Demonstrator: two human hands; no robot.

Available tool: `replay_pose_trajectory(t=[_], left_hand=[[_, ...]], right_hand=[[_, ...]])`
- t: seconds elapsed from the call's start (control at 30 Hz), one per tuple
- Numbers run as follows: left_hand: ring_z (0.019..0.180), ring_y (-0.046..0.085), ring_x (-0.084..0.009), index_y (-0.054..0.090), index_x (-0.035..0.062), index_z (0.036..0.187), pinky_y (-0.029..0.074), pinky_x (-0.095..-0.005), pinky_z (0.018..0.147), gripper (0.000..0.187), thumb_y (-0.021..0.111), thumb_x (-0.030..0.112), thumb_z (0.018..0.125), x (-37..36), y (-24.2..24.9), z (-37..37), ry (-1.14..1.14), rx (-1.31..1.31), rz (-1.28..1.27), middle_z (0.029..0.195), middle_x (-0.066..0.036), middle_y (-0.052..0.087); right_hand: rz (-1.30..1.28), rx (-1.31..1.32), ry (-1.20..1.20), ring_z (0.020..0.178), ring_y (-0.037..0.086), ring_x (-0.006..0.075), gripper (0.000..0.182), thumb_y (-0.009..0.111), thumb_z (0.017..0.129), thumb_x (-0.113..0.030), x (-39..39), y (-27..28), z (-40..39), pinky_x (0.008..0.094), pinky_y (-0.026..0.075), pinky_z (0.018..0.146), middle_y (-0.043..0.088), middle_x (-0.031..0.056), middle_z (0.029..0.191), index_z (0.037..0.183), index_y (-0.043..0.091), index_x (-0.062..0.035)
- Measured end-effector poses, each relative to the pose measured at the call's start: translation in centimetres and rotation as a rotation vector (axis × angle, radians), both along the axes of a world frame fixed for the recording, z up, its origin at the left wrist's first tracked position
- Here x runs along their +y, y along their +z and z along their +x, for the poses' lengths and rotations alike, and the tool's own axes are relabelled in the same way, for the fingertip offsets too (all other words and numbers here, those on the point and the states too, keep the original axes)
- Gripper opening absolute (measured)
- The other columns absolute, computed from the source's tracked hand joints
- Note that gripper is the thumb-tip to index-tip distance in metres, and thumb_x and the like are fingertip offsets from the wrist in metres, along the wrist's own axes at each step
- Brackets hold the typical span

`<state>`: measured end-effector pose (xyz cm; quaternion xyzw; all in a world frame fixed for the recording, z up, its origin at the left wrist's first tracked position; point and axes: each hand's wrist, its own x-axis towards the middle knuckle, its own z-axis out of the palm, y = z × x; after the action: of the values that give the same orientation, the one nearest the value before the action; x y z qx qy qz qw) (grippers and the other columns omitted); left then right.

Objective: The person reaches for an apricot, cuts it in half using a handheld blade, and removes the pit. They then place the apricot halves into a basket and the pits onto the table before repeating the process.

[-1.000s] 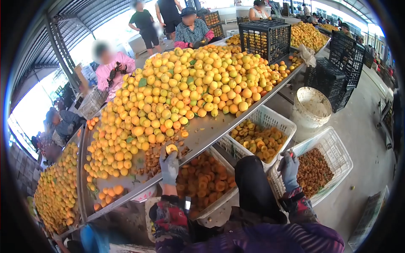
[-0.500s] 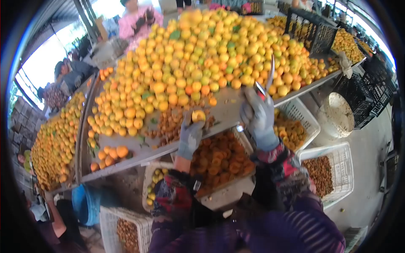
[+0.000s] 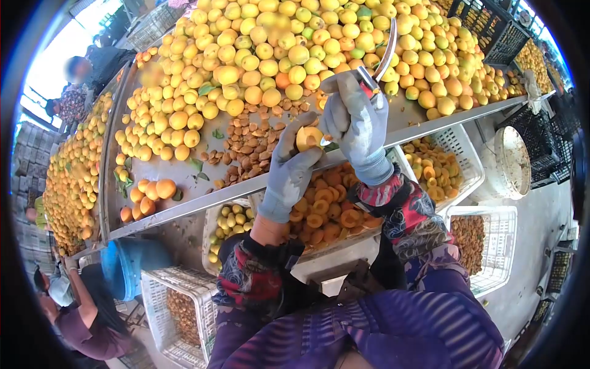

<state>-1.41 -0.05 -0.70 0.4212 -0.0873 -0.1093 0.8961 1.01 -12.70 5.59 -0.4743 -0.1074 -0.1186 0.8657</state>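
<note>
My left hand point(image 3: 291, 169), in a grey-blue glove, pinches a cut apricot point(image 3: 309, 139) with its flesh turned toward my right hand. My gloved right hand point(image 3: 356, 120) is closed around a metal tool point(image 3: 388, 52) with a long curved arm rising above the fist and a bit of red by the knuckles. A small shiny tip below this fist meets the apricot's edge. Both hands are over the front edge of a metal table point(image 3: 196, 206). Brown apricot pits point(image 3: 252, 144) are heaped beside my left hand, and a crate of halved apricots point(image 3: 326, 212) stands beneath.
Whole apricots point(image 3: 258, 55) are piled across the table. Another crate of halves point(image 3: 436, 169) and a white bucket point(image 3: 513, 163) stand at right. White crates with pits stand at right point(image 3: 501, 246) and lower left point(image 3: 153, 307), near a blue bucket point(image 3: 126, 270). Other people are at left.
My hands have come together, the right moving left and up, so the tool's tip now meets the apricot. The camera view has shifted closer over the table.
</note>
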Motion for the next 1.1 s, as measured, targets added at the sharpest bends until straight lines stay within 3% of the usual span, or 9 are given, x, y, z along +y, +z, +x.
replay_pose_trajectory(t=[0.17,0.33,0.4,0.63,0.83,1.03,1.1], left_hand=[[0.087,0.054,-0.0098,0.044,0.0064,0.128,0.048,-0.0239,0.074,0.052,0.054,-0.006,0.079,-0.4,0.4,-0.1,-0.023,0.016,-0.006,0.105,-0.003,0.052],[0.081,0.050,-0.0071,0.044,0.0053,0.125,0.044,-0.0208,0.069,0.046,0.056,-0.001,0.080,-1.0,0.5,-0.4,0.113,0.018,0.165,0.102,-0.003,0.051],[0.082,0.049,-0.0067,0.043,0.0051,0.125,0.044,-0.0202,0.070,0.046,0.055,-0.001,0.081,-0.7,-0.2,-0.3,0.142,-0.059,0.230,0.102,-0.003,0.050],[0.087,0.049,-0.0064,0.042,0.0044,0.125,0.043,-0.0196,0.074,0.046,0.053,-0.002,0.081,-1.0,-1.2,-0.5,0.226,-0.166,0.387,0.106,-0.003,0.048],[0.082,0.050,-0.0063,0.041,0.0047,0.124,0.044,-0.0182,0.068,0.044,0.052,-0.002,0.082,-1.4,-1.2,-1.0,0.184,-0.043,0.193,0.106,-0.003,0.048],[0.078,0.049,-0.0057,0.042,0.0054,0.122,0.044,-0.0190,0.065,0.042,0.056,0.001,0.083,-1.3,-0.7,-1.3,0.143,0.060,0.084,0.101,-0.002,0.050],[0.078,0.049,-0.0057,0.042,0.0055,0.122,0.044,-0.0195,0.065,0.042,0.056,0.001,0.083,-1.2,-0.1,-1.4,0.143,0.018,0.145,0.100,-0.002,0.050]], right_hand=[[-0.028,-0.076,-0.078,0.035,0.028,0.0068,0.038,0.048,0.096,-0.034,0.1,-0.6,0.5,0.0245,0.027,0.037,0.031,-0.0034,0.045,0.091,0.054,0.0034],[-0.031,-0.039,-0.119,0.035,0.028,0.0069,0.043,0.048,0.096,-0.038,0.7,-0.5,0.5,0.0246,0.027,0.037,0.033,-0.0027,0.045,0.091,0.054,0.0040],[0.062,-0.019,-0.076,0.042,0.037,0.0016,0.021,0.061,0.090,-0.021,0.8,-0.8,0.5,0.0187,0.027,0.040,0.046,-0.0047,0.054,0.089,0.059,0.0000],[0.060,-0.132,-0.063,0.047,0.040,0.0006,0.016,0.063,0.089,-0.015,1.6,-1.3,0.0,0.0174,0.030,0.042,0.051,-0.0041,0.065,0.094,0.058,-0.0004],[0.003,-0.055,-0.090,0.049,0.042,0.0010,0.016,0.063,0.089,-0.014,2.0,-1.6,-0.2,0.0170,0.032,0.043,0.052,-0.0028,0.068,0.094,0.057,-0.0007],[-0.104,-0.160,-0.090,0.050,0.045,0.0021,0.015,0.058,0.092,-0.015,1.8,-2.7,0.5,0.0171,0.034,0.043,0.055,-0.0007,0.071,0.095,0.056,-0.0004],[-0.077,-0.234,-0.215,0.045,0.041,0.0040,0.027,0.053,0.095,-0.027,2.1,-3.2,1.2,0.0197,0.032,0.040,0.050,-0.0011,0.061,0.092,0.055,-0.0007]])
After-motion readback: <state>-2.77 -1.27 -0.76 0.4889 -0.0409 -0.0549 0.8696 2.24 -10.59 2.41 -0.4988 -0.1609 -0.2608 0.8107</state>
